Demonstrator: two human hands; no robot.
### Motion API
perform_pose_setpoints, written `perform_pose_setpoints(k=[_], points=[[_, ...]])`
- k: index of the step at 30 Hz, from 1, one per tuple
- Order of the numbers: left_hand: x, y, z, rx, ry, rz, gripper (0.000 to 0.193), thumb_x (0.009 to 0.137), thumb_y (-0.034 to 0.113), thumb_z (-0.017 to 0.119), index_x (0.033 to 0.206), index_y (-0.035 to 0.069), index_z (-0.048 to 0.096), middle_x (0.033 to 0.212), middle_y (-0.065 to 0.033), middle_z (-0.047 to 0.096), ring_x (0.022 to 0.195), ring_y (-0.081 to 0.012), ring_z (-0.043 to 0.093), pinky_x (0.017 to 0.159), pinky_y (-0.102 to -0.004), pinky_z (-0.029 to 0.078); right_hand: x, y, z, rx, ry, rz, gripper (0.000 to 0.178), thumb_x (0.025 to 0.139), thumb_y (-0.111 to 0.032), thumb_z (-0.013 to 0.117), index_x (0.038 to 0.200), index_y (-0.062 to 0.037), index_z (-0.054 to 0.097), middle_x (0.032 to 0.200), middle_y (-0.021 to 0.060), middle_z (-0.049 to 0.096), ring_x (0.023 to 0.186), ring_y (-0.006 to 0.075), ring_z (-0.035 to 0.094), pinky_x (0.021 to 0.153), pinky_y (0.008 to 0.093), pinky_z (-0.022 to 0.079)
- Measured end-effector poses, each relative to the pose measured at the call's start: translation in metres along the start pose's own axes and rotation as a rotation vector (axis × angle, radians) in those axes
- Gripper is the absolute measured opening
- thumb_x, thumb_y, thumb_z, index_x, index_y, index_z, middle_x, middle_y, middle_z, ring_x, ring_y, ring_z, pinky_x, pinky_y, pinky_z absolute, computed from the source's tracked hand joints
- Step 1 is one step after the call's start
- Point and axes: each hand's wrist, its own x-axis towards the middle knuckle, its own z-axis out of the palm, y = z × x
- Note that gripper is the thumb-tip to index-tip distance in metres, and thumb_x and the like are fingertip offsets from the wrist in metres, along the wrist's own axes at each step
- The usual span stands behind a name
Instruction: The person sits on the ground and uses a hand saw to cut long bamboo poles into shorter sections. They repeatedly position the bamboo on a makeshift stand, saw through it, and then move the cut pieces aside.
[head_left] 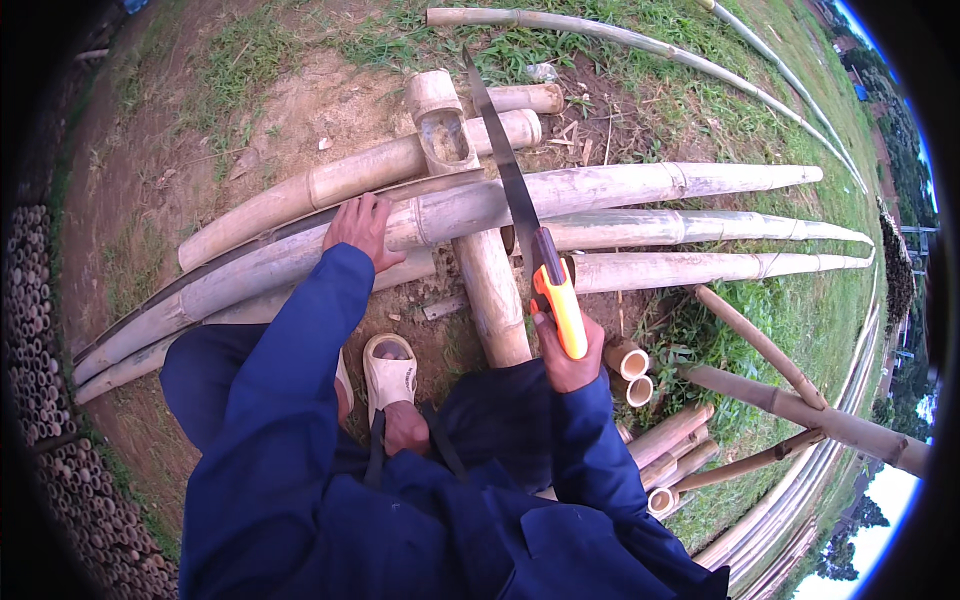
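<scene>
Right grip [576, 370] clasps the orange-handled saw [517, 195]; left grip [360, 228], unclenched, rests on a bamboo pole [455, 214].

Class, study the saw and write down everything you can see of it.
The saw has a long, dark, metal-looking blade that narrows toward its tip, and an orange and yellow handle, probably plastic, with a dark section where the two meet. Its teeth are too fine to make out. The person's right grip is closed on the handle; the tip points away from the body, slightly left. The blade crosses a pale pole, but whether it touches or cuts it is unclear.
</scene>
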Motion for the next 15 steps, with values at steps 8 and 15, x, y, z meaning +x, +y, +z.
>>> perform_pose_setpoints(k=[8,15], points=[[0.001,-0.011,-0.002,-0.037,-0.046,0.02,0.081,0.061,0.04,0.093,0.125,0.008,0.054,0.117,-0.0129,0.053,0.116,-0.0335,0.057,0.101,-0.045,0.049,-0.081,-0.011,-0.022,-0.091,0.031,-0.018,0.022,0.091,-0.002,0.072,0.111,0.0046,0.071,0.08,0.0101,0.071,0.071,0.0115,0.065,0.069,0.0288,0.052],[0.004,-0.002,0.002,-0.043,-0.045,-0.011,0.079,0.062,0.041,0.093,0.123,0.007,0.055,0.116,-0.0119,0.054,0.115,-0.0324,0.058,0.101,-0.0431,0.049,-0.068,-0.021,-0.028,-0.142,-0.039,0.116,0.021,0.093,-0.003,0.07,0.113,0.0042,0.071,0.087,0.0089,0.075,0.076,0.0134,0.067,0.072,0.0307,0.054]])
